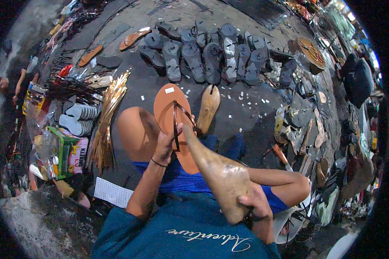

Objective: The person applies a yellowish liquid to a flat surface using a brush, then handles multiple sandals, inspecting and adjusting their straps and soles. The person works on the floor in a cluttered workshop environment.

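My left hand (163, 149) is closed round the middle of a tan flip-flop (165, 108), holding it sole-down with its toe pointing away from me. Thin shiny brown straps (175, 125) form a V on it, and a small white sticker (170, 90) is near its toe. In my right hand (260, 202) is a foot-shaped wooden shoe last (222, 172), gripped by its thick heel end. The narrow toe of the last reaches the straps beside my left thumb; whether it touches them I cannot tell. A second wooden last (210, 108) lies on the floor beyond the flip-flop.
Rows of dark sandal soles (212, 60) lie ahead on the floor. To the left are a bundle of golden-brown strips (110, 125), stacked grey soles (80, 118), a green-and-pink box (71, 151) and a white sticker sheet (113, 191). A hammer (282, 155) and cluttered scraps are at right.
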A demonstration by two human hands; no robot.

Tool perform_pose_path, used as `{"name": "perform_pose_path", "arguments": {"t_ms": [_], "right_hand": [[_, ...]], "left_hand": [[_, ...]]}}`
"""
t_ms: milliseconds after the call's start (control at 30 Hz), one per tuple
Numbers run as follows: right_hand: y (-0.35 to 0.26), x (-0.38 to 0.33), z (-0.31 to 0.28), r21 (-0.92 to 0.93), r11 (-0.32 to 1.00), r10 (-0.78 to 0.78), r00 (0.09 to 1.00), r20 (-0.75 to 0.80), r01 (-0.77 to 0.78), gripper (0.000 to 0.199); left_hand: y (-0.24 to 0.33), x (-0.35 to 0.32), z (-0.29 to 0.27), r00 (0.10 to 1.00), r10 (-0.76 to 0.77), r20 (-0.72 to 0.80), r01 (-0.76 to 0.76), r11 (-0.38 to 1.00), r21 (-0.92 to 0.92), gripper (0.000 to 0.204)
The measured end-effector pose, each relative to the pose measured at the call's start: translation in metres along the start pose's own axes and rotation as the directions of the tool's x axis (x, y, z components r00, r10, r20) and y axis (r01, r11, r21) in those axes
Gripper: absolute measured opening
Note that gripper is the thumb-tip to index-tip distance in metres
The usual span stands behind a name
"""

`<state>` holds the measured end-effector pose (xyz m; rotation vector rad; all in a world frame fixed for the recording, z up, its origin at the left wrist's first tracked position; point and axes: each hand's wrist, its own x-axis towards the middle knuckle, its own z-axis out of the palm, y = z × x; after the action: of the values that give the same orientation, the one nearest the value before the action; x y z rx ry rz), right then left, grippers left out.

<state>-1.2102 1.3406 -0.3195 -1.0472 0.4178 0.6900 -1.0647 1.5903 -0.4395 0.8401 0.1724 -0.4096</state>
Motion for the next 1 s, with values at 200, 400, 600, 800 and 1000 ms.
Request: {"name": "perform_pose_path", "arguments": {"t_ms": [200, 400, 600, 800, 1000], "right_hand": [[0.009, 0.023, 0.058, -0.903, 0.361, -0.480, 0.877, 0.032, 0.231, 0.063], [0.018, 0.031, 0.064, -0.888, 0.375, -0.508, 0.860, 0.044, 0.266, 0.067], [0.017, 0.031, 0.064, -0.909, 0.229, -0.618, 0.773, 0.141, 0.349, 0.062], [0.027, 0.035, 0.073, -0.904, 0.274, -0.659, 0.749, 0.071, 0.327, 0.063], [0.026, 0.070, 0.070, -0.938, 0.083, -0.854, 0.509, 0.106, 0.336, 0.064]], "left_hand": [[-0.008, -0.030, 0.021, 0.999, 0.003, 0.052, 0.001, 0.998, -0.062, 0.074], [-0.017, -0.050, 0.025, 0.977, 0.112, -0.184, -0.182, 0.885, -0.429, 0.089], [-0.025, -0.051, 0.014, 0.993, 0.108, -0.051, -0.116, 0.974, -0.196, 0.092], [-0.030, -0.051, 0.007, 0.988, 0.151, -0.022, -0.153, 0.967, -0.203, 0.088], [-0.028, -0.048, 0.052, 0.963, 0.102, -0.251, -0.114, 0.993, -0.035, 0.079]]}}
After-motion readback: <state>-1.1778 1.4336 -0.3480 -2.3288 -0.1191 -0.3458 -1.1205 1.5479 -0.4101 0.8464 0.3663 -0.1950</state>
